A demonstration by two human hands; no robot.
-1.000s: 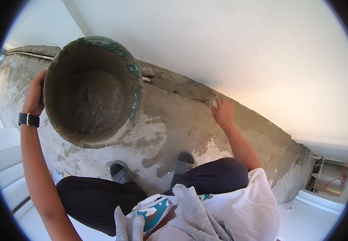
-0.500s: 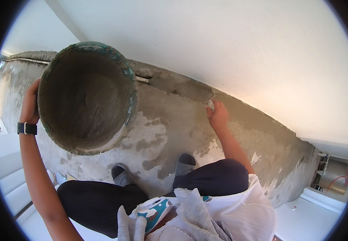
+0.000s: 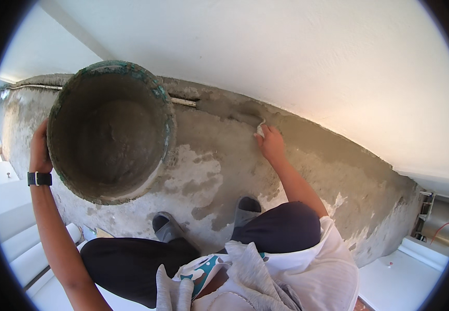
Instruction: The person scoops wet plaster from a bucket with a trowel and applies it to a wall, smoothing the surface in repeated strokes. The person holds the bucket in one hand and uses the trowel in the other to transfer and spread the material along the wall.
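My left hand [image 3: 40,150] grips the left side of a large round bucket [image 3: 74,129], its fingers mostly hidden behind the wall. Dried cement crusts the bucket, with green patches on the rim, and grey mortar coats its inside. My right hand [image 3: 272,144] is closed around the pale, cement-caked handle of a trowel [image 3: 260,129]. The trowel's blade is blurred and rests on the wet mortar strip [image 3: 281,122] along the foot of the wall. Left of the blade, a white pipe [image 3: 184,102] lies in a groove that runs behind the bucket.
A white wall [image 3: 266,52] rises along the far side of the stained concrete floor [image 3: 198,171]. My sandalled feet [image 3: 168,227] are near the bucket. At the far right stands a metal object with a red cord [image 3: 445,225]. White panels [image 3: 6,207] line the left.
My right hand has drawn the trowel a little left along the mortar strip. The bucket and my left hand appear slightly lower in view, and more of the pipe shows.
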